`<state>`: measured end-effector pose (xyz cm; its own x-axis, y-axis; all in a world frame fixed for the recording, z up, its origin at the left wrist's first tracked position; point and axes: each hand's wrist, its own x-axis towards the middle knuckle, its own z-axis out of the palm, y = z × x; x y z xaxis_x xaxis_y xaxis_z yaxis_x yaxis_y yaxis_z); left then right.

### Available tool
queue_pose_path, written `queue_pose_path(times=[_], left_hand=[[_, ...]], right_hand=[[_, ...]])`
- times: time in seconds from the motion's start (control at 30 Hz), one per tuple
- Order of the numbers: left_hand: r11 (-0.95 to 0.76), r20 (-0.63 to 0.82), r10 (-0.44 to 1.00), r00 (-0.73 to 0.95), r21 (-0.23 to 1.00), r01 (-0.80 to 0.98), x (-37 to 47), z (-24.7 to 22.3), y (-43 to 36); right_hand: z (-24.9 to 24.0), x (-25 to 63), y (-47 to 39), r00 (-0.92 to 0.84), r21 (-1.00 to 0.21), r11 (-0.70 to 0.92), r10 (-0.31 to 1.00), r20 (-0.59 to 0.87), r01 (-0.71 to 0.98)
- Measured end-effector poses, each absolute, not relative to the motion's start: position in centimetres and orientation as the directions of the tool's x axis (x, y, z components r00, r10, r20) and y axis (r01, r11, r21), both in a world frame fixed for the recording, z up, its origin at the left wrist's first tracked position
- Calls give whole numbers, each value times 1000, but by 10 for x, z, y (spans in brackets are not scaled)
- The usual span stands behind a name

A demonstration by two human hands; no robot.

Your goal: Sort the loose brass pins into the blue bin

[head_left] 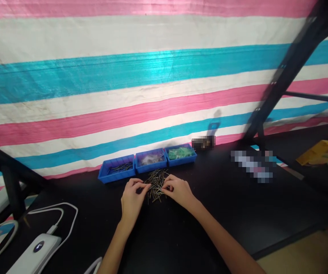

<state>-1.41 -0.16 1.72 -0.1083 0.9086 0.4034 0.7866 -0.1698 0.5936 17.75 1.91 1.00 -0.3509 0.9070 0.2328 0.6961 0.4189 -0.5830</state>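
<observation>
A loose pile of thin brass-coloured metal rods lies on the black table, between my hands. My left hand reaches the pile's left side, thumb and forefinger pinched together. From the right, my right hand touches the pile's edge with its thumb and fingertips closed. What sits between the fingertips of either hand is too small to make out. Just behind the pile stand three blue bins: the left bin holds dark thin rods, the middle bin clear plastic bags, and the right bin green packets.
At the left front lies a white power bank with a white cable. A yellow package rests at the far right. Black metal frame legs flank the table, and a striped sheet hangs behind. Some items at the back are blurred.
</observation>
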Motion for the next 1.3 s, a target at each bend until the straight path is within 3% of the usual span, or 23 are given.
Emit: queue_pose_path(times=[0.23,0.43,0.7,1.07,1.3], left_hand=[[-152,412,909,-71,485,861,-14,20,-7],[-141,322,947,-20,470,871,-14,14,-8],[-61,238,969,-61,473,879,-10,7,-10],[-156,245,969,-1,618,771,3,2,-11],[-204,257,966,24,702,682,8,-1,-13]], right_hand=[[13,175,16,-328,-575,399,916,229,714],[19,173,14,-282,-519,404,911,300,754],[12,178,15,-299,-486,337,941,156,807],[12,177,17,-315,-489,298,948,49,820],[10,176,19,-316,-484,311,946,73,818]])
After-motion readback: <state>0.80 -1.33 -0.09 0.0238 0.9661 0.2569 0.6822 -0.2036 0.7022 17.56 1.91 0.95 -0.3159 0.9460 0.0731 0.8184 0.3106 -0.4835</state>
